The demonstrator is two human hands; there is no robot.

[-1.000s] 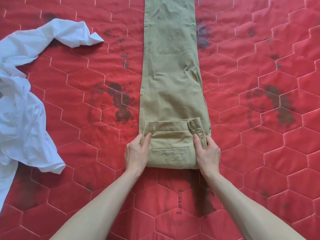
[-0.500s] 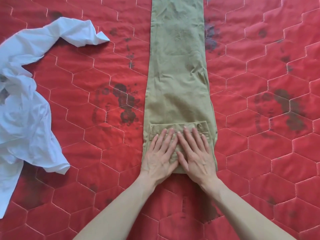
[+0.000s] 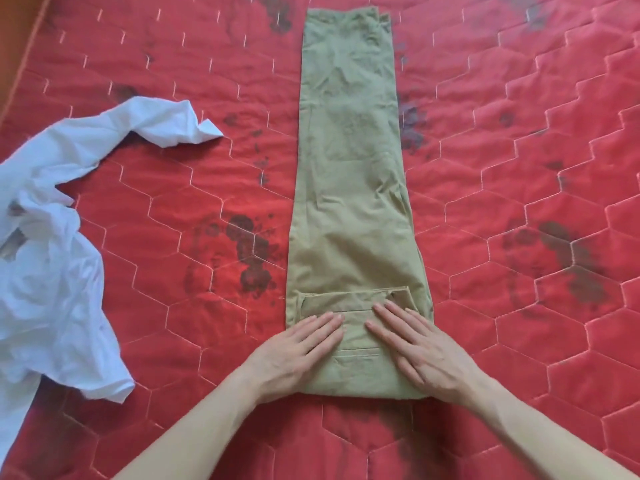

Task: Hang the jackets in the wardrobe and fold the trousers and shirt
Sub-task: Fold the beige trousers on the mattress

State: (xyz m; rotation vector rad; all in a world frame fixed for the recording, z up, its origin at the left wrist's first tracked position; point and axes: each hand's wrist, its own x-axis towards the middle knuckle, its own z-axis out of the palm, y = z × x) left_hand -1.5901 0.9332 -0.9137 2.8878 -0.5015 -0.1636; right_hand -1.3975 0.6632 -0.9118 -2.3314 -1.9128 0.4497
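Khaki trousers [image 3: 349, 161] lie lengthwise on the red quilted bed, legs stacked and stretching away from me. The waist end is folded over once onto the legs, forming a flap with a pocket slit showing. My left hand [image 3: 294, 355] lies flat with straight fingers on the flap's left side. My right hand [image 3: 419, 351] lies flat on its right side, fingers spread and pointing up-left. A crumpled white shirt [image 3: 59, 271] sprawls at the left, one sleeve reaching toward the middle.
The red quilted bedspread [image 3: 519, 168] with hexagon stitching and dark faded prints covers the whole surface. A strip of brown bed frame or floor [image 3: 14, 46] shows at the top left corner.
My hands went from gripping the sides of the fold to pressing together on its middle, and have since slid apart toward the flap's edges. The view has tilted to show the trouser hems.
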